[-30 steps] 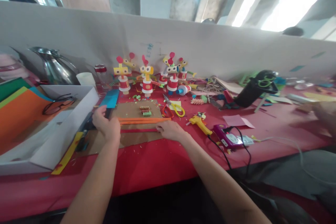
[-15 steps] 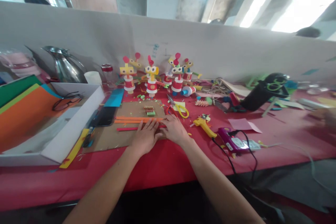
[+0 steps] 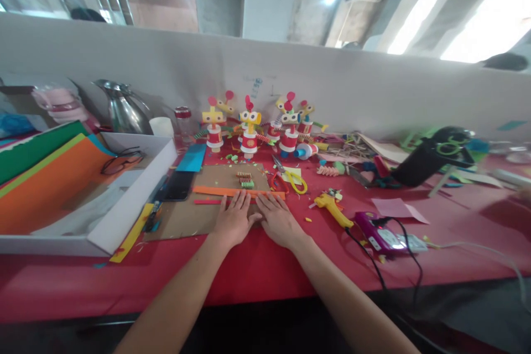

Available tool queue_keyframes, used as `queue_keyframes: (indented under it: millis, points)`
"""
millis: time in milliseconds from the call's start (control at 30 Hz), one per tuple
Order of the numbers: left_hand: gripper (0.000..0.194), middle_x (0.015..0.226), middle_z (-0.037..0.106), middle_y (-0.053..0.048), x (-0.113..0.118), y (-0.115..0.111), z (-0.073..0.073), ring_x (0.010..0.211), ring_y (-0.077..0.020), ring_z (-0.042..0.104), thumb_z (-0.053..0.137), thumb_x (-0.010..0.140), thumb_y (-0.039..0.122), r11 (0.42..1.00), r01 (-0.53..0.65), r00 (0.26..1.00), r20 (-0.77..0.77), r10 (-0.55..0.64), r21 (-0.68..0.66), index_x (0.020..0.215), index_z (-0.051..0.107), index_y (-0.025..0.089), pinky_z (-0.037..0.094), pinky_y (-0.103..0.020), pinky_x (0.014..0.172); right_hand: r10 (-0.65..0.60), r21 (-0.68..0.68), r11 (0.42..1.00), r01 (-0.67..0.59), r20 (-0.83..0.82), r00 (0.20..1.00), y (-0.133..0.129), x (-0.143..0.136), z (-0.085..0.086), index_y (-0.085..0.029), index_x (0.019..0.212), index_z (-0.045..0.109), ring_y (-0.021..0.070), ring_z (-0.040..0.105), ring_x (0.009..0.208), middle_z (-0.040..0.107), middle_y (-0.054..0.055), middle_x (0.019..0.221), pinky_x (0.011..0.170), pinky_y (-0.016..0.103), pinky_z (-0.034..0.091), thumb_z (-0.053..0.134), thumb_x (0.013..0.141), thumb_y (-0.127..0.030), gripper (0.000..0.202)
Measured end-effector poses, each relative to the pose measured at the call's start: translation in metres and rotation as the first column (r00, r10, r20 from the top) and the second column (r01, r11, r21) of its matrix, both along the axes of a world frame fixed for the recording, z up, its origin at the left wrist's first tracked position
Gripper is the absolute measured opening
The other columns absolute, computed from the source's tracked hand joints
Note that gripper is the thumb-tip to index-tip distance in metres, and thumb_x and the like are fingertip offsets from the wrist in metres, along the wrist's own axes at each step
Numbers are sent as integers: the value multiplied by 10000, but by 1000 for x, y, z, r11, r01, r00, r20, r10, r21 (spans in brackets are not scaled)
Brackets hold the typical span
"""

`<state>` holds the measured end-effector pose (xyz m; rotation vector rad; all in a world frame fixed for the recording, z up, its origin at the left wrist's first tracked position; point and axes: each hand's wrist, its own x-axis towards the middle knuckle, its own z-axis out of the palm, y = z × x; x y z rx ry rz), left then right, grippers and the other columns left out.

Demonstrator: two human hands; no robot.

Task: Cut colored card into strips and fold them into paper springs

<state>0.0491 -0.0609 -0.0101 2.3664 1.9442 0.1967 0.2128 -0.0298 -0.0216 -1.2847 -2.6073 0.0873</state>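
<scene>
Orange paper strips (image 3: 209, 192) lay crosswise on the cardboard under the person's fingertips, their right end reaching past its edge; whether they were two or one could not be told. Largest of all, the red table (image 3: 257, 276) bore everything, with a white box (image 3: 136, 199) on the left. Next in size, the brown cardboard (image 3: 182, 218) lay between the forearms' reach and a row of paper figures (image 3: 249, 141). Left hand (image 3: 235, 221) and right hand (image 3: 280, 221) rested palms down, unclenched and grasping nothing, fingertips at the orange paper. Good work here, in my judgement, called for light, even pressure from both sides, the edges kept parallel and the thin paper not buckled. Just nearer the person, a narrow red strip (image 3: 206, 202) ran partly hidden; nudging it seemed best avoided. Scissors (image 3: 282, 169) lay near the right end. Smallest, two folded paper coils (image 3: 246, 183) sat just beyond, best left uncrushed.
</scene>
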Motion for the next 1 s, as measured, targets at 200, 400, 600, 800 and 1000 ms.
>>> queue_keyframes:
  millis: [200,400,600,800,1000]
  points:
    - [723,1565,242,-118,-3,4,-2,1464,-249,180,111,948,559,1000,-21,1000,20,21,-23,1482,313,115,141,-530,1182,-30,14,999,30,4,1000,0,-3,-4,-143,1439,428,271,301,1417,403,74,1506,1170,463,209,397,926,-245,524]
    - [708,1556,257,-124,-3,3,-3,1456,-264,203,163,946,570,1000,-24,998,52,24,-12,1478,331,134,154,-544,1177,-60,-1,998,60,27,998,3,-2,-4,-151,1465,382,259,221,1451,331,65,1542,1184,452,168,421,913,-240,560]
    - [644,1551,272,-152,-7,4,17,1451,-281,210,330,948,516,988,3,987,161,-29,156,1440,396,106,246,-488,1161,-65,18,998,65,37,997,3,-3,0,-126,1479,346,261,218,1452,303,90,1549,1180,455,182,384,966,-359,565]
    - [410,1298,629,-62,-48,-35,64,1234,-198,554,429,939,402,911,-72,935,346,-80,405,1232,636,202,434,-356,1051,-25,46,999,24,25,999,2,-2,0,-143,1470,366,264,223,1450,336,100,1537,1174,471,186,344,988,-415,554]
    - [415,998,749,-20,-222,-101,84,973,-283,663,507,810,554,520,-761,636,290,715,387,1054,724,299,511,-435,849,-43,89,995,41,23,999,2,-4,-4,-170,1454,402,290,204,1453,322,119,1544,1165,512,174,379,981,-405,529]
